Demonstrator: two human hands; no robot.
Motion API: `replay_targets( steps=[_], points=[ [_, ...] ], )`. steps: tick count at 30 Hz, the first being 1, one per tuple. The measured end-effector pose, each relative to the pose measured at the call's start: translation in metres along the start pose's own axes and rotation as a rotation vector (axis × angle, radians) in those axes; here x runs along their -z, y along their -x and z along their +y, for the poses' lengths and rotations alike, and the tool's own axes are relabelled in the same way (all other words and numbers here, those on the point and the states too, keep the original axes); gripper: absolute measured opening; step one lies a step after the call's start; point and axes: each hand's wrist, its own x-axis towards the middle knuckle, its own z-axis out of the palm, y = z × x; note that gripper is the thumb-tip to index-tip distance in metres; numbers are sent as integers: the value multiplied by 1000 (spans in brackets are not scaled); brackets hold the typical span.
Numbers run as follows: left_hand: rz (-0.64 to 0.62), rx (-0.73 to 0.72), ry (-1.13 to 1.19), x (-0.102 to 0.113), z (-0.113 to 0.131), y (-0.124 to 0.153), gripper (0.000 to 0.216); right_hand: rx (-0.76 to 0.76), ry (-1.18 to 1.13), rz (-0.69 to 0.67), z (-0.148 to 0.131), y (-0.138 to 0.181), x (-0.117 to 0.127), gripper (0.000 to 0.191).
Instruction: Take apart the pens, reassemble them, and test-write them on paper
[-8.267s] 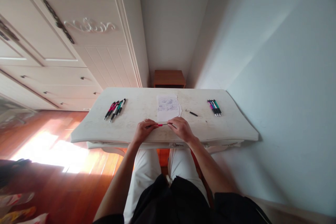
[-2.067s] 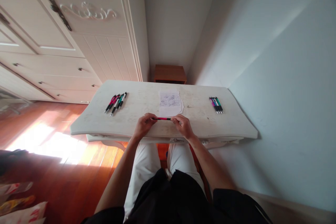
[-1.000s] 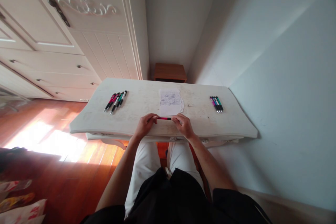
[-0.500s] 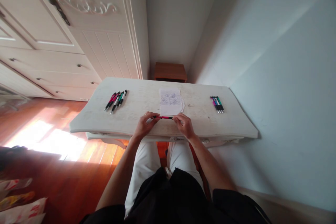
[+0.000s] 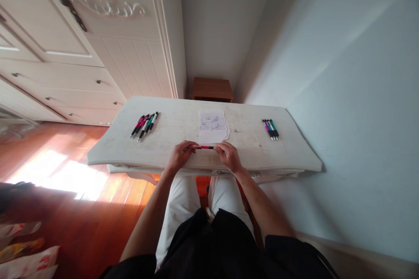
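A pink and black pen (image 5: pixel 206 147) lies level between my two hands, just in front of the paper. My left hand (image 5: pixel 181 155) pinches its left end, and my right hand (image 5: pixel 230 156) pinches the black right end. Fingers cover both tips. Beyond the pen, scribbled paper (image 5: pixel 213 125) with a torn right edge rests on the white table (image 5: pixel 176 117). To the left lies a loose group of several pens (image 5: pixel 144 126) in pink, white, green and black. On the right, several pens (image 5: pixel 270 129) in purple, white and green lie side by side.
A white cabinet (image 5: pixel 131 65) stands behind the table on the left, and a pale wall (image 5: pixel 360 117) runs along the right. A small brown wooden unit (image 5: pixel 212 88) is behind the table. Bags (image 5: pixel 29 261) lie on the wooden floor at lower left.
My left fingers have shifted slightly at the pen's left end, and the right hand has moved very slightly left. The paper and both pen groups stay where they were.
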Motion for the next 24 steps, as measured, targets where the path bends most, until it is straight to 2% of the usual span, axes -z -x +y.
replay_targets(
  steps=[13, 19, 24],
  points=[
    [99, -76, 41, -1, -2, 1, 13, 8, -42, -17, 0, -1, 0, 30],
    [146, -20, 74, 0, -7, 2, 19, -9, -141, -38, 2, -4, -1, 23],
    [158, 27, 74, 1, -13, 1, 20, -32, -211, 7, 5, -2, -3, 28]
  ],
)
